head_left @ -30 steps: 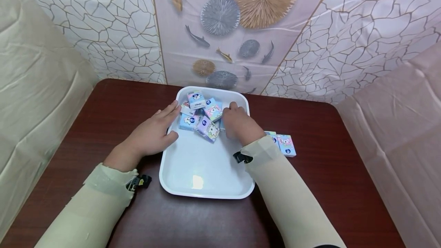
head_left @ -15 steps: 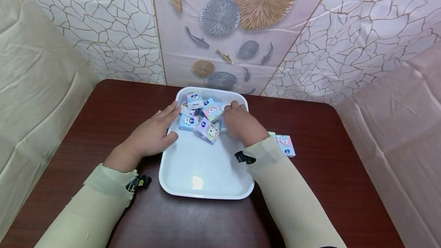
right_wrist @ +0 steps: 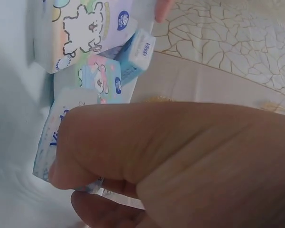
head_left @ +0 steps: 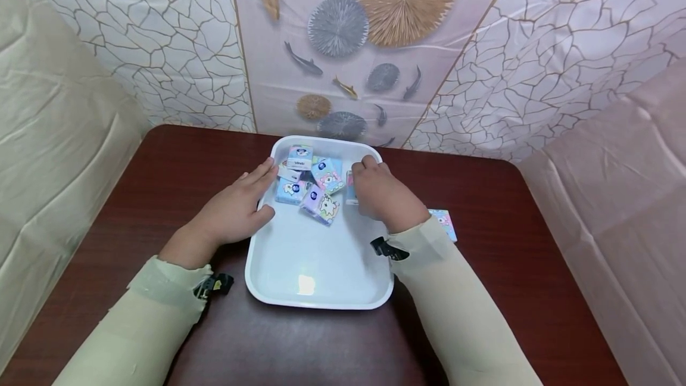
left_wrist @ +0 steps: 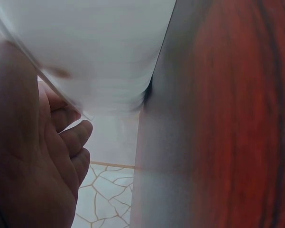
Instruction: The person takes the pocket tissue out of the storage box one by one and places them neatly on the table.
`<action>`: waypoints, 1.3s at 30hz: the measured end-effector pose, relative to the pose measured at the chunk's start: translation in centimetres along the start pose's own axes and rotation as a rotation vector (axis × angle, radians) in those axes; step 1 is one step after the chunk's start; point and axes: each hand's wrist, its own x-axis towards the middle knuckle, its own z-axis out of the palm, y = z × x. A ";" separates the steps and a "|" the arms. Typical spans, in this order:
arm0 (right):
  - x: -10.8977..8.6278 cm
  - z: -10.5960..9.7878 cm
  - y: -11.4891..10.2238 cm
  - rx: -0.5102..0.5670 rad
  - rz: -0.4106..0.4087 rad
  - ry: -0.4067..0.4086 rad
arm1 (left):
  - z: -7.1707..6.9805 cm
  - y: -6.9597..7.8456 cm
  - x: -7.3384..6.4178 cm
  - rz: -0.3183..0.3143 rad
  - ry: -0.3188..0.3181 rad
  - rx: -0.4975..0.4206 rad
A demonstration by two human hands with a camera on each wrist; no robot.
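While packets point(head_left: 320, 203) lie piled, hands point(head_left: 233, 208) flank them.

R hand point(head_left: 384, 194) hides pt of held pack point(head_left: 351, 188); 2nd pack point(head_left: 444, 221) partly behind R sleeve point(head_left: 455, 290).

Smooth wrapping is seen on the packet point(right_wrist: 50, 142) in the right grip point(head_left: 383, 192), glossy plastic on the tray point(head_left: 316, 255) beneath, wood grain on the worktop point(head_left: 514, 255) beyond it.

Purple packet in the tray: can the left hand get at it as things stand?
Likely yes. The left hand is at the left rim of the tray, and the purple packet lies close by, with nothing visible on top and bare tray floor on its near side.
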 end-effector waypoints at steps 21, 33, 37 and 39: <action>-4.5 -2.0 2.2 0.149 0.009 0.107 | 0.0 0.0 -0.1 -0.015 -0.011 0.011; -7.1 -1.9 4.4 0.239 0.018 0.096 | 0.1 -0.2 0.0 -0.007 -0.011 0.011; -7.7 -1.6 5.4 0.258 0.018 0.100 | 0.1 -0.1 0.0 -0.006 -0.010 0.010; -8.0 -1.4 5.8 0.263 0.026 0.095 | 0.1 -0.1 0.0 -0.005 -0.008 0.009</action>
